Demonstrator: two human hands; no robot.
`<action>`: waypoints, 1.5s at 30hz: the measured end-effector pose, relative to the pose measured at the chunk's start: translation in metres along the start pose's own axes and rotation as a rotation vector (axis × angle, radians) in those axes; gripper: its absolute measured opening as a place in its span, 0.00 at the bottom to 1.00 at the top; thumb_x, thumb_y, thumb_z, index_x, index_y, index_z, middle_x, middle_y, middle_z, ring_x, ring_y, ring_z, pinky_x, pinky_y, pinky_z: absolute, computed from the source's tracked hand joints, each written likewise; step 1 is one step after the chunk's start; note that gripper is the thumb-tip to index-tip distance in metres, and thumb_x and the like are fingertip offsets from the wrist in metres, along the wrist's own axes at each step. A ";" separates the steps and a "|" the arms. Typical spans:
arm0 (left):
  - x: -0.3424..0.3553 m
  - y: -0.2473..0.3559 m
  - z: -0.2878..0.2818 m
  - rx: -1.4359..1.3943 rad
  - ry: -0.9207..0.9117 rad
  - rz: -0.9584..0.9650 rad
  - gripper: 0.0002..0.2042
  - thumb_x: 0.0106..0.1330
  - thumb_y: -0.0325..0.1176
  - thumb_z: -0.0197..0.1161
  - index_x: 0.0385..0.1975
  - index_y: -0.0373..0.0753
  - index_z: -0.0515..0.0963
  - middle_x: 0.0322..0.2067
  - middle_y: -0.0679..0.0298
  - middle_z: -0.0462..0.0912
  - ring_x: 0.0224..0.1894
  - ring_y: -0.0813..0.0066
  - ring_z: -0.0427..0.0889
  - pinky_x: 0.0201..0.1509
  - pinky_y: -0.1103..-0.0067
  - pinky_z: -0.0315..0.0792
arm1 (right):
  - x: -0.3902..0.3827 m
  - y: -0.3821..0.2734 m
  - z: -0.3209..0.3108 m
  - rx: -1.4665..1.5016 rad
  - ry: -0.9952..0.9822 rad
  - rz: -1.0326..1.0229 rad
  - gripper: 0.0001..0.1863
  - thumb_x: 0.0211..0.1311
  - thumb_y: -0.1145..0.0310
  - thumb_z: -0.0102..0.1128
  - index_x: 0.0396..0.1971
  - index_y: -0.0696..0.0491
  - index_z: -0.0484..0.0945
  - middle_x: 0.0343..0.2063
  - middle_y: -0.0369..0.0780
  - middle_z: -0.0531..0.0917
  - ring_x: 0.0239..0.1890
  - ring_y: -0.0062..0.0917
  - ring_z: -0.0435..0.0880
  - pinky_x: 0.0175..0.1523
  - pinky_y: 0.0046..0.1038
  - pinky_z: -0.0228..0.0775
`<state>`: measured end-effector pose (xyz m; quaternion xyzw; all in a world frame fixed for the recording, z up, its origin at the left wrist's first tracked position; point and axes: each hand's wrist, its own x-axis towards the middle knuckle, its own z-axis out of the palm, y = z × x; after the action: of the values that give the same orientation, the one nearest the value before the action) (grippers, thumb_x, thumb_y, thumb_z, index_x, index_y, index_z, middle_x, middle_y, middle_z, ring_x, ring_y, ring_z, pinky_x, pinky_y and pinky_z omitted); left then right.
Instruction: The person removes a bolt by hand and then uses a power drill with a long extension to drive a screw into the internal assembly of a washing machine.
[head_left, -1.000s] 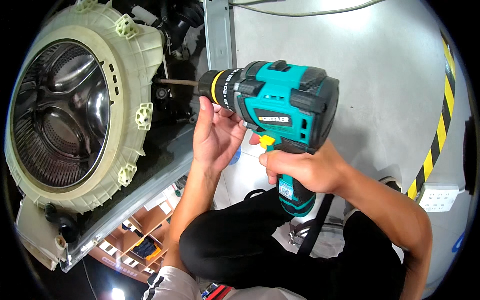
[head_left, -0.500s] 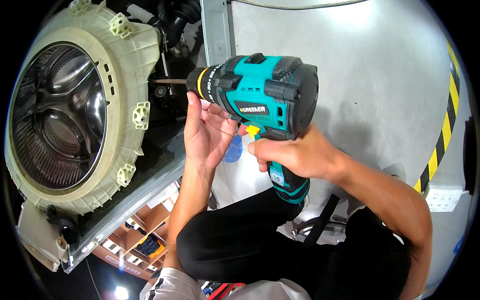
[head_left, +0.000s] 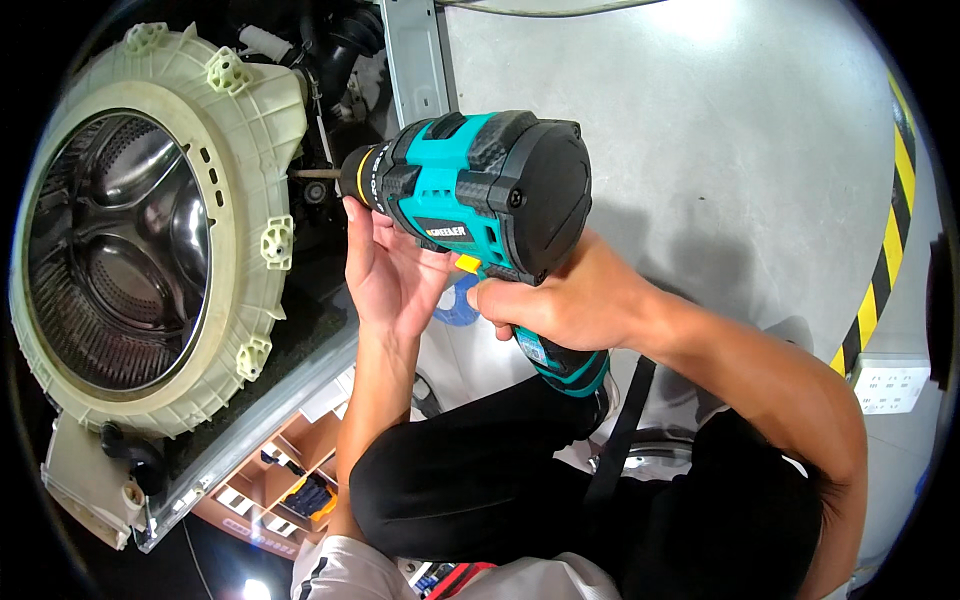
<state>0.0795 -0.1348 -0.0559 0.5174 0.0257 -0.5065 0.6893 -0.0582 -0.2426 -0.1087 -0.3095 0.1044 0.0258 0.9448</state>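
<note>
A teal and black cordless drill (head_left: 445, 185) lies level across the middle of the view, aimed left. My right hand (head_left: 565, 300) is wrapped round its grip, close to the yellow direction switch. Under the front end, my left hand (head_left: 390, 280) holds the drill with its thumb at the black chuck and its fingers partly hidden behind the body. A long thin bit (head_left: 315, 174) runs from the chuck toward the cream plastic washing machine tub (head_left: 245, 170). Its tip meets or passes behind the tub's edge; I cannot tell which. The shiny steel drum (head_left: 120, 255) sits inside the tub.
Dark hoses (head_left: 350, 40) and a metal cabinet edge (head_left: 415, 65) stand beyond the tub. A blue tape roll (head_left: 458, 302) lies on the grey floor below my hands. At right are a striped floor tape (head_left: 885, 250) and a white socket block (head_left: 888, 388).
Both hands have moved the drill left, closer to the tub, and its rear now faces me more. The tub appears slightly shifted left in the view.
</note>
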 end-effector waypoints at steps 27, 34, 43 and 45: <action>-0.030 -0.009 -0.036 0.374 -0.130 -0.276 0.34 0.41 0.57 0.68 0.44 0.40 0.68 0.30 0.60 0.78 0.33 0.66 0.79 0.29 0.73 0.75 | 0.004 0.001 0.008 0.239 0.010 -0.070 0.07 0.44 0.76 0.51 0.20 0.59 0.79 0.18 0.39 0.79 0.21 0.20 0.78 0.28 0.21 0.71; -0.031 -0.016 -0.008 0.535 -0.006 -0.220 0.39 0.32 0.45 0.79 0.44 0.32 0.66 0.25 0.65 0.78 0.23 0.79 0.79 0.23 0.86 0.72 | 0.006 0.008 0.010 0.107 0.077 -0.085 0.08 0.41 0.69 0.56 0.17 0.58 0.79 0.20 0.41 0.82 0.25 0.22 0.80 0.34 0.23 0.72; -0.036 -0.017 -0.013 0.584 0.017 -0.194 0.40 0.34 0.43 0.78 0.47 0.34 0.63 0.29 0.63 0.78 0.23 0.78 0.79 0.22 0.85 0.73 | 0.007 0.011 0.010 0.027 0.070 -0.083 0.11 0.40 0.64 0.56 0.21 0.55 0.79 0.21 0.43 0.81 0.28 0.26 0.81 0.38 0.25 0.71; -0.036 -0.016 -0.014 0.580 0.016 -0.211 0.40 0.34 0.43 0.78 0.47 0.35 0.62 0.29 0.62 0.78 0.23 0.78 0.79 0.22 0.85 0.73 | 0.007 0.011 0.009 0.015 0.072 -0.097 0.11 0.40 0.63 0.56 0.21 0.56 0.79 0.21 0.43 0.81 0.29 0.26 0.81 0.38 0.26 0.70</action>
<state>0.0572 -0.0991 -0.0529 0.6910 -0.0609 -0.5573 0.4563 -0.0511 -0.2281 -0.1092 -0.3078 0.1236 -0.0322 0.9428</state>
